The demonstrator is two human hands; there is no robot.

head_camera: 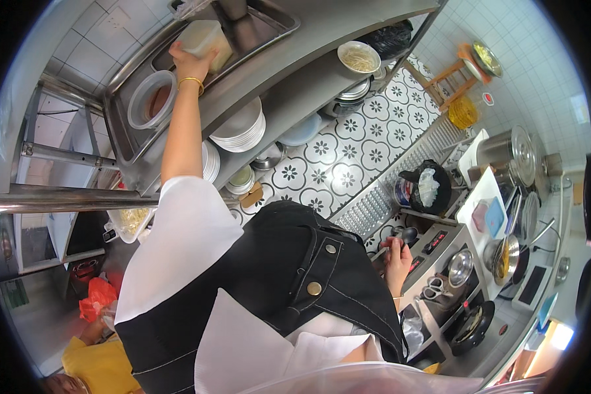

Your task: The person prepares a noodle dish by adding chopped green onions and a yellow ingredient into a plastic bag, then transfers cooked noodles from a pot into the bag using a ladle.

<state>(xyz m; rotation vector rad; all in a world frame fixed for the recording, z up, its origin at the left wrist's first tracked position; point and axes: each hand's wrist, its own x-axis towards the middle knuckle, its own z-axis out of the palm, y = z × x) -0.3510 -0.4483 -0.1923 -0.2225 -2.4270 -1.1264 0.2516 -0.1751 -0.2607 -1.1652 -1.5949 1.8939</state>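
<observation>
My left hand [193, 63] reaches up to the steel shelf with its fingers spread around a translucent plastic food container [200, 38] with pale contents. This container sits in or just over a steel tray [256, 42]. Nearer my forearm, a round clear plastic tub [151, 98] stands in the same tray, with something brown inside. At the other side of my body, my right hand [398, 261] is curled beside the stove's front panel [426, 253]. A dark ladle [410, 235] shows at its fingertips and appears held; its handle is mostly hidden.
Under the tray, a lower shelf carries stacked white plates [241, 125] and a bowl of noodle-like strands [358, 56]. Scissors [436, 288], a steel bowl [460, 267] and a black pan [473, 327] are on the stove counter. Someone in a yellow top [98, 364] is behind at lower left.
</observation>
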